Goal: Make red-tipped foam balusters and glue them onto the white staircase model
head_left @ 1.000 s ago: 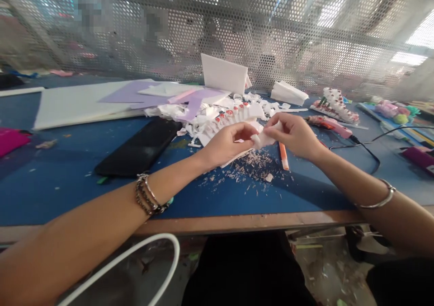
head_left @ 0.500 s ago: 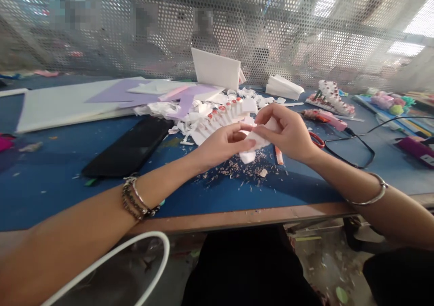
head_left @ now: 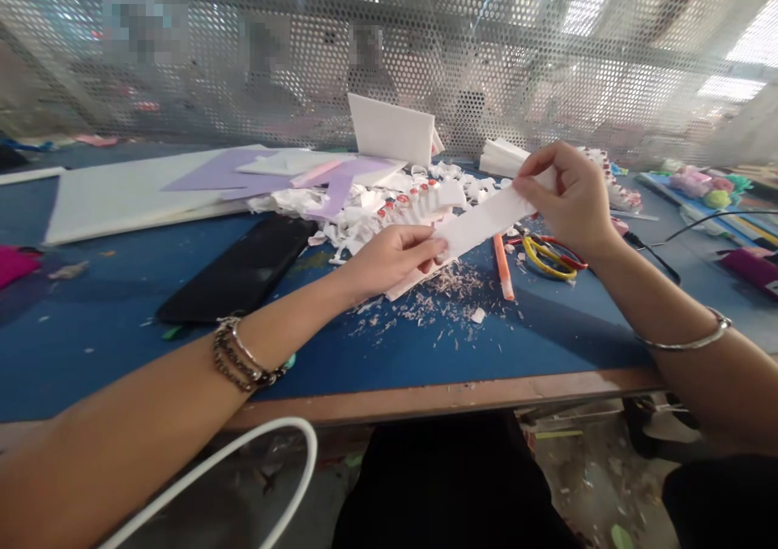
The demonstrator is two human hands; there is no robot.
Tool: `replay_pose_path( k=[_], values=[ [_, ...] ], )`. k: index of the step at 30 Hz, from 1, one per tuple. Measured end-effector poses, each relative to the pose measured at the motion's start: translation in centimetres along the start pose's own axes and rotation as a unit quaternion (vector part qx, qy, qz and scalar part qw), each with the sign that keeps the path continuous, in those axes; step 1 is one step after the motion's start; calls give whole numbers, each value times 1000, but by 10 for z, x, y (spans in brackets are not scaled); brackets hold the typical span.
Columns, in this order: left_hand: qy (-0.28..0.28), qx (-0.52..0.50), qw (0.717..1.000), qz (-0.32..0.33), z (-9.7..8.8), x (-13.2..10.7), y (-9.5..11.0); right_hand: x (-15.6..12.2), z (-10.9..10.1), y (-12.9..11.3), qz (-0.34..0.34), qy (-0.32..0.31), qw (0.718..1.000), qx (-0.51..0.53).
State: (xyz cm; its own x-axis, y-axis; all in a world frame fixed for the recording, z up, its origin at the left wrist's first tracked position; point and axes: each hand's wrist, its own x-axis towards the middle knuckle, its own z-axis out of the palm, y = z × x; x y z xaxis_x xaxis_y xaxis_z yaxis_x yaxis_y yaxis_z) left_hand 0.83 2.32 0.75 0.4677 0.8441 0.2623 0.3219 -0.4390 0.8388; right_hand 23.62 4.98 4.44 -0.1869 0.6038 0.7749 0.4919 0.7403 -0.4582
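Observation:
A flat white strip (head_left: 483, 223) stretches at a slant above the table, its right end higher. My left hand (head_left: 401, 261) pinches the lower left end between thumb and fingers. The upper right end is gripped by my right hand (head_left: 565, 196), also in a pinch. Below the strip lie small pale shavings (head_left: 450, 298) and an orange stick-like tool or pen (head_left: 503, 267). Behind it is a heap of white scraps (head_left: 358, 216) with a row of red-topped white pieces (head_left: 404, 200). Yellow-handled scissors or pliers (head_left: 547, 259) rest under my right wrist.
A black slab (head_left: 237, 269) lies left of my left hand. White and purple sheets (head_left: 121, 204) spread at the back left. A white board (head_left: 391, 130) stands upright before a perforated metal screen (head_left: 425, 54). A black cable (head_left: 698, 229) and purple object (head_left: 750, 269) are at right.
My hands have moved apart, the right one up and to the right. The white strip, folded or bunched between them before, is now drawn out flat. The yellow handles have come into sight.

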Motion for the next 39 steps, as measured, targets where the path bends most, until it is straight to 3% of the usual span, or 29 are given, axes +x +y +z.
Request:
replay_pose_path(
  k=[10, 12, 14, 16, 18, 21, 23, 27, 29, 32, 35, 37, 39],
  values=[
    [-133, -30, 990, 26, -2, -5, 7, 4, -6, 26, 42, -47, 997, -34],
    [-110, 16, 993, 47, -4, -7, 9, 4, -6, 27, 49, -58, 996, -52],
    [-30, 116, 986, 113, -7, -9, 12, 3, -4, 24, 52, -78, 994, -54],
    [27, 241, 946, 217, -8, -10, 14, 0, -1, 16, 52, -96, 994, -26],
    [23, 350, 882, 313, -7, -12, 15, -3, 4, 5, 67, -110, 990, 48],
    [11, 461, 804, 375, 1, -13, 14, -9, 11, -11, 141, -124, 958, 219],
    [21, 481, 791, 377, 7, -13, 13, -12, 14, -18, 189, -134, 918, 323],
    [11, 477, 809, 342, 12, -12, 8, -13, 16, -15, 234, -177, 860, 418],
    [3, 485, 804, 344, 11, -11, 7, -12, 16, -4, 253, -203, 866, 380],
    [-3, 497, 778, 384, 9, -13, 10, -9, 16, 16, 232, -218, 928, 194],
    [10, 545, 729, 413, 8, -15, 13, -5, 11, 24, 76, -182, 980, -32],
    [28, 581, 709, 399, 9, -15, 13, -4, 6, 17, -48, -142, 978, -141],
    [15, 594, 716, 367, 10, -14, 12, -5, 3, 1, -119, -148, 965, -183]
  ],
)
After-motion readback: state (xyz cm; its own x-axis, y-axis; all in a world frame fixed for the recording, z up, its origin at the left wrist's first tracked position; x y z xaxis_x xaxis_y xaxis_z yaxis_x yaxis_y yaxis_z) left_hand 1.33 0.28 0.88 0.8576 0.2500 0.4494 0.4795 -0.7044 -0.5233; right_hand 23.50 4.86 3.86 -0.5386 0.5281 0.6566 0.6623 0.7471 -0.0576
